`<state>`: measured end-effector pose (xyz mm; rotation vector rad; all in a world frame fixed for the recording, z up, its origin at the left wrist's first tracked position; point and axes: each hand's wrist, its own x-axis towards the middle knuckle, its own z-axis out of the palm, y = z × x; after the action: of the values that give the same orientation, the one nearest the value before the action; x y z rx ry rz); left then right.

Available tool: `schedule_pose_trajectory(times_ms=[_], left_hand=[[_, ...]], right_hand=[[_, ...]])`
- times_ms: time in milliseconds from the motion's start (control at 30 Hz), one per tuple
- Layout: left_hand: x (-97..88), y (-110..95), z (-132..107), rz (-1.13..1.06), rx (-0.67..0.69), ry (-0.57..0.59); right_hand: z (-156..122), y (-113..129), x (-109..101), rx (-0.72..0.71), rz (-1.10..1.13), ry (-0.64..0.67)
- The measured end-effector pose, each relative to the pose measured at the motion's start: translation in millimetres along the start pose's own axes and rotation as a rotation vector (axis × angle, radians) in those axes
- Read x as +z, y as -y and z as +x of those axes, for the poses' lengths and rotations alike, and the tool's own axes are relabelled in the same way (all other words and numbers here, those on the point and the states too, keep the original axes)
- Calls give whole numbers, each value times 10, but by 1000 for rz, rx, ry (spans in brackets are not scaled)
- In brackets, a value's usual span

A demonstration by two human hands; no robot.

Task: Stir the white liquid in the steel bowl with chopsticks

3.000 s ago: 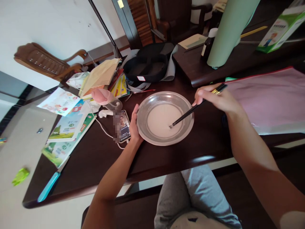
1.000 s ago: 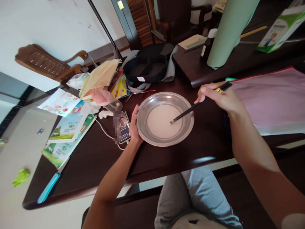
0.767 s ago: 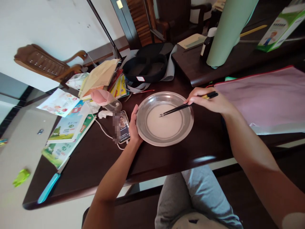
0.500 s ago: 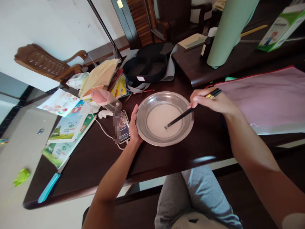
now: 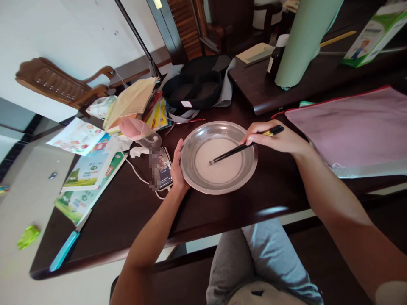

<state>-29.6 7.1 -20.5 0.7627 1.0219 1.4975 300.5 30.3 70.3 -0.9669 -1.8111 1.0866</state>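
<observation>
My left hand (image 5: 178, 171) is on the left side of a shallow round metal bowl (image 5: 219, 189), its fingers against the outer wall and rim. A milky, pale liquid (image 5: 224, 169) covers the bottom of this bowl. Between the fingers of my right hand (image 5: 273, 137), over the bowl's right rim, is a pair of black chopsticks (image 5: 231, 151) with gold bands. Their tips dip into the liquid left of its middle. A phone (image 5: 164, 169) with a lit screen lies just left of my left hand, a white cable plugged into it.
A blue-handled knife (image 5: 65, 250) lies at the table's left front corner, by booklets (image 5: 84, 186). A pink-topped clear container (image 5: 140, 131), stacked papers (image 5: 133, 101) and a black case (image 5: 193, 89) stand behind. A pink zip bag (image 5: 356, 131) lies right, a green cylinder (image 5: 305, 46) back right.
My right hand has moved left and slightly down with the chopsticks, and their tips have shifted left through the liquid. My left hand and the bowl stay nearly in place.
</observation>
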Motion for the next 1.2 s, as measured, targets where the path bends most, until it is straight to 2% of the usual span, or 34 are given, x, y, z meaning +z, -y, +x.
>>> schedule_pose_trajectory(times_ms=[133,167,233,367,433,500,567,600,767,833,933,1000,1133,1200], left_hand=[[-18,6,15,20,-1,-1],[-23,6,19,22,-5,-4],[-28,7,23,21,-11,-7],[-8,1,13,8,-8,-13],[10,-3,5,-1,-4,-21],[24,-7,-1,-6,-2,-33],[31,-11,-5,1,-5,-37],[32,-13,-6,8,-6,-34],[25,-16,-6,32,4,-29],[21,-14,-5,41,8,-23],[14,-9,-1,52,8,5],[9,-6,1,56,6,17],[-1,-3,4,53,7,-1],[0,-6,3,47,7,-15]], right_hand=[[-25,7,-101,15,-51,-246],[-35,13,-127,16,-28,-269],[-47,26,-135,17,25,-226],[-23,22,-31,8,25,-27],[-11,7,-22,-1,-31,-56],[-13,-4,-62,2,-69,-170],[-25,-3,-108,7,-47,-254],[-30,0,-116,7,-22,-255],[-11,-15,-23,-13,-6,-25],[-2,-34,-21,-21,-41,-46],[-16,-41,-93,-5,-62,-194],[-30,-24,-118,7,-31,-221],[-18,7,-23,8,3,-49],[-4,1,13,1,-13,-25]])
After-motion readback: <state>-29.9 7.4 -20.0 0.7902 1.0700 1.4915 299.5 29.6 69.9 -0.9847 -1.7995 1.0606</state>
